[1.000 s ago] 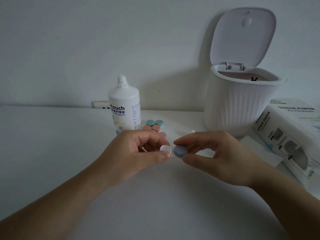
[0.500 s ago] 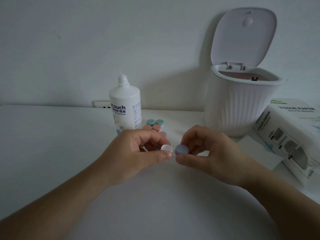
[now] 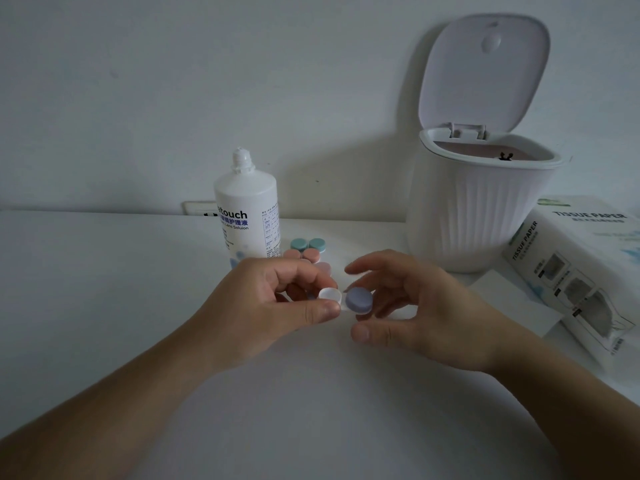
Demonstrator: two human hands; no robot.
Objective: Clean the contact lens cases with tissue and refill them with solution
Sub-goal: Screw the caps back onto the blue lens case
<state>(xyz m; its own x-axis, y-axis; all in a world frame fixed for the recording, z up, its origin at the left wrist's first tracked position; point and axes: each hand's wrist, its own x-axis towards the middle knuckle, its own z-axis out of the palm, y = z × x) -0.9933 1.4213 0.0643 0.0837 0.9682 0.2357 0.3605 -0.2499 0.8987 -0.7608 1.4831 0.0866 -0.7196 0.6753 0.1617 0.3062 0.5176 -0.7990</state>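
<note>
Left hand [image 3: 263, 303]: thumb and forefinger pinched on white end of lens case [image 3: 330, 295], held above table [image 3: 104, 306]. Right hand [image 3: 415, 306]: fingers loosely curled around purple cap [image 3: 359, 299], thumb apart below it; grip or bare contact not discernible. Behind, on table: other capped cases [image 3: 308, 249], solution bottle [image 3: 247, 209] upright just left of them. Right: open-lidded bin [image 3: 474, 209], tissue pack [image 3: 581, 258].
</note>
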